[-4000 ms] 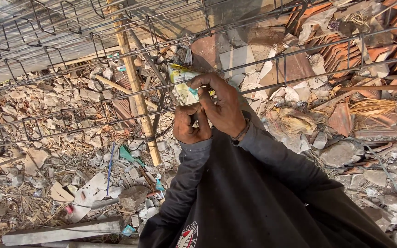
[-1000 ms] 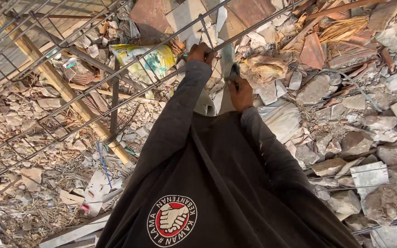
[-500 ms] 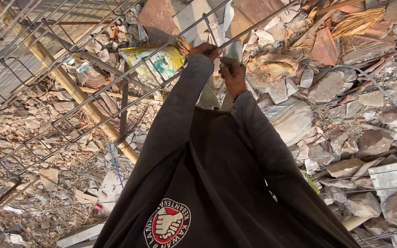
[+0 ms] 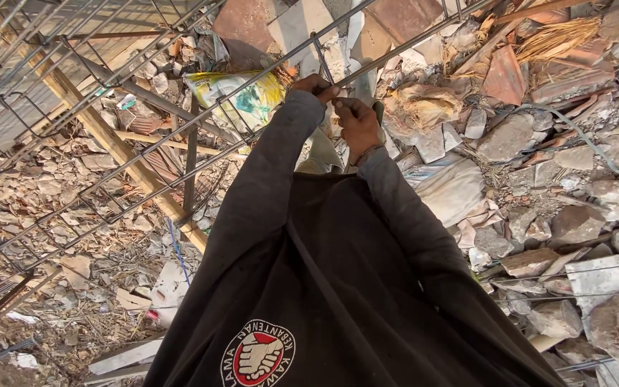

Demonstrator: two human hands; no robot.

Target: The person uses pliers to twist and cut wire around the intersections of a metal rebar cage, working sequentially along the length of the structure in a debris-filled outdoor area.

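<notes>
Left hand (image 4: 314, 86) and right hand (image 4: 356, 122) both pinched closed on a steel bar (image 4: 252, 82) of the cage; looked stiff, heavy, rough, best gripped near the crossing.

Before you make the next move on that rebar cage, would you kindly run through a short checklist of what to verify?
1. Left hand on the steel bar: ok, fingers wrapped over it.
2. Right hand close beside the left at the same joint: ok.
3. What the right hand holds: cannot tell, fingers hide it.
4. Tie at the joint tight: cannot tell.
5. Ground under the cage: not ok, loose rubble and a crumpled plastic bag.
6. Wooden post next to the cage: ok, it lies clear of both hands.
</notes>
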